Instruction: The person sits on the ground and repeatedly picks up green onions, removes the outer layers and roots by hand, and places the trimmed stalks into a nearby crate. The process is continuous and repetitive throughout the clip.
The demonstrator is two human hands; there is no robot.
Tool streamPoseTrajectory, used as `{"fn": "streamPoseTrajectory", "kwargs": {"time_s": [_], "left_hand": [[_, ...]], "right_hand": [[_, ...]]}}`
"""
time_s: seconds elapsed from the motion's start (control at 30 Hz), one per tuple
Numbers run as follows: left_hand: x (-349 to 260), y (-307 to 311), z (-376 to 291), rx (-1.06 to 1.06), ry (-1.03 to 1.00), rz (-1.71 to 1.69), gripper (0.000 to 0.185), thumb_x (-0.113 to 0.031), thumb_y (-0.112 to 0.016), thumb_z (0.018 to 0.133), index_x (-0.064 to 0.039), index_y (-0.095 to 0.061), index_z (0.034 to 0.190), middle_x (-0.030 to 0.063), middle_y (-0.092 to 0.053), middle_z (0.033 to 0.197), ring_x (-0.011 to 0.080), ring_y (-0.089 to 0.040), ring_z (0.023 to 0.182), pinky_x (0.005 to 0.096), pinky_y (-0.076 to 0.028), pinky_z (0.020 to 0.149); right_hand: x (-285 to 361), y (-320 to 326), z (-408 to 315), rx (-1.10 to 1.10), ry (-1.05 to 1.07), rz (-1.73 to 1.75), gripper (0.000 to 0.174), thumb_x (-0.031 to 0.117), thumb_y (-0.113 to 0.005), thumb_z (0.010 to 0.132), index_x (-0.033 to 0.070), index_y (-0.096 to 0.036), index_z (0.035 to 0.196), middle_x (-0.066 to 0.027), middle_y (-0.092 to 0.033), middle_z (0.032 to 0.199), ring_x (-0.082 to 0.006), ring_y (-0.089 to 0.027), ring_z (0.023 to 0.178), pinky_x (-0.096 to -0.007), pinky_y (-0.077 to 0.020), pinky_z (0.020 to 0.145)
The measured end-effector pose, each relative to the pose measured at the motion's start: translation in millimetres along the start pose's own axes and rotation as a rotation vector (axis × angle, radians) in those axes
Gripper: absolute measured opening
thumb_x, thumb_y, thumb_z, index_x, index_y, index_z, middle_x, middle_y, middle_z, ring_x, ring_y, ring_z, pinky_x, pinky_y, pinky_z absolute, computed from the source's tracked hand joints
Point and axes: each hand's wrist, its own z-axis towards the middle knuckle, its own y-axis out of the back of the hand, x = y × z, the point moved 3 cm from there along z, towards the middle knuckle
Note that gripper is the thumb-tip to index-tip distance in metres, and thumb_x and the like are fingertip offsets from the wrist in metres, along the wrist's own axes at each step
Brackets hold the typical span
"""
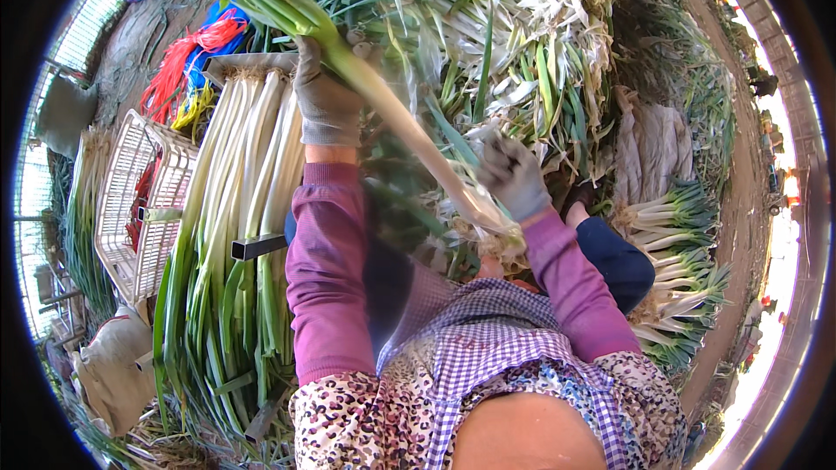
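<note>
My left hand (326,94), in a grey work glove, is closed around a thick Welsh onion (401,117) at the base of its green leaves. The stalk slants down to the right, its root end near my right forearm. My gloved right hand (513,173) is blurred beside the lower white shank, close to loose outer leaves. Whether its fingers grip a leaf is not clear. Left of my left arm, a row of cleaned Welsh onions (225,163) lies on a metal rack (251,62), roots at the far end.
A large heap of untrimmed Welsh onions (496,32) lies ahead. On the left stand a white plastic crate (124,209) and red plastic ties (179,65). A square metal tube (258,247) juts across the row. Bundled onions (673,261) lie at the right, beside a crumpled cloth (653,143).
</note>
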Motion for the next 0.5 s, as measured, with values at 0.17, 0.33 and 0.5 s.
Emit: {"fn": "streamPoseTrajectory", "kwargs": {"time_s": [0.17, 0.33, 0.5], "left_hand": [[-11, 16, 5, -0.208, -0.097, -0.026, 0.040, -0.046, -0.057, 0.090, -0.008, -0.056, 0.101, 0.0106, -0.057, 0.083, 0.0258, -0.055, 0.074, 0.0472, -0.047, 0.083], [12, 17, 7, -0.326, -0.077, 0.005, 0.045, -0.046, -0.058, 0.090, -0.004, -0.054, 0.103, 0.0120, -0.057, 0.085, 0.0284, -0.056, 0.079, 0.0516, -0.047, 0.088], [13, 18, 7, -0.408, -0.159, 0.083, 0.043, -0.044, -0.056, 0.091, -0.005, -0.053, 0.107, 0.0137, -0.056, 0.089, 0.0307, -0.057, 0.082, 0.0529, -0.047, 0.090]], "right_hand": [[23, 33, -32, -0.171, 0.175, -1.724, 0.024, 0.018, -0.069, 0.080, 0.000, -0.063, 0.094, -0.0073, -0.062, 0.087, -0.0111, -0.058, 0.071, -0.0261, -0.0465, 0.065], [5, -44, -1, 0.063, 0.731, -1.606, 0.042, 0.015, -0.079, 0.069, 0.001, -0.058, 0.103, -0.0091, -0.060, 0.101, -0.0194, -0.058, 0.091, -0.0311, -0.0468, 0.084], [-24, -69, 45, 0.019, 0.664, -1.618, 0.028, 0.007, -0.077, 0.071, 0.002, -0.057, 0.090, -0.0059, -0.058, 0.092, -0.0164, -0.057, 0.083, -0.0293, -0.0473, 0.080]]}}
